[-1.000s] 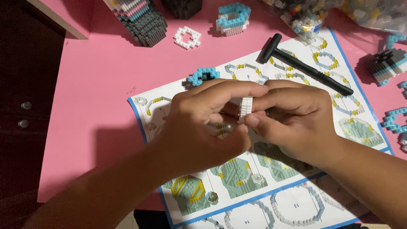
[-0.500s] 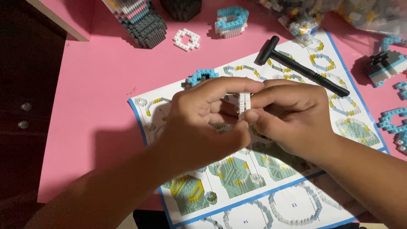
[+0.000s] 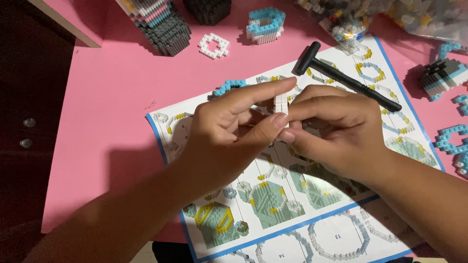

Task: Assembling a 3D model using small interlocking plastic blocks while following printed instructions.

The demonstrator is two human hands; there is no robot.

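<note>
Both my hands meet over a printed instruction sheet [image 3: 273, 214] on a pink table [image 3: 112, 107]. Between their fingertips is a small white strip of tiny building blocks [image 3: 281, 106]. My left hand [image 3: 229, 136] pinches it with thumb and forefinger from the left. My right hand [image 3: 336, 131] grips it from the right. Most of the strip is hidden by the fingers. A light-blue block ring [image 3: 229, 86] lies on the sheet just behind my left hand.
A small black hammer [image 3: 341, 75] lies across the sheet's far right. Behind stand a striped block tower [image 3: 158, 22], a black block piece [image 3: 207, 9], a white ring [image 3: 213, 46] and a blue-white piece [image 3: 264, 24]. Bags of loose blocks [image 3: 390, 14] and blue-grey pieces [image 3: 443, 75] sit at right.
My hands stay together on the white strip. The fingers have shifted slightly, with my left forefinger stretched further over the strip.
</note>
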